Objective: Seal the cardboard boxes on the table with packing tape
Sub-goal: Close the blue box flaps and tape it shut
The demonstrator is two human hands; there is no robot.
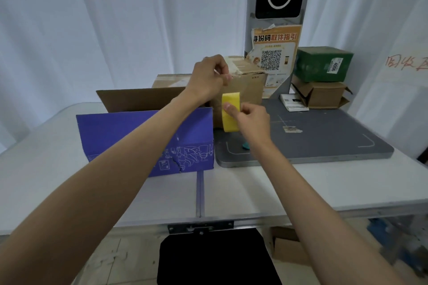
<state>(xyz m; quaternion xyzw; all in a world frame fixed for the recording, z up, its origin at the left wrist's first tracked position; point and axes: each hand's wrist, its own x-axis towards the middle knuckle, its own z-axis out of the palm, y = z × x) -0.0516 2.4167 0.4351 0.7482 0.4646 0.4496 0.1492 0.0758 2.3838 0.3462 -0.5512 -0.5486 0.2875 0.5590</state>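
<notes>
The tape roll [230, 112], yellow and standing on edge, is held above the near left corner of the grey mat [324, 132], in front of a brown cardboard box [245, 88]. The right hand [251, 120] grips the roll, thumb pressed on its face and fingers curled behind. Just above, the left hand [208, 78] pinches something between thumb and fingertips close to the box's top edge; it looks like the clear tape end, though the strip itself is too faint to make out. To the left stands a purple box [129, 132] with white drawings and a raised brown flap, resting on the white table [301, 187]. At the far right a green box [322, 63] sits on a small open carton [322, 96]. Behind the brown box, an orange poster [274, 51] with a QR code hangs on a grey post.
</notes>
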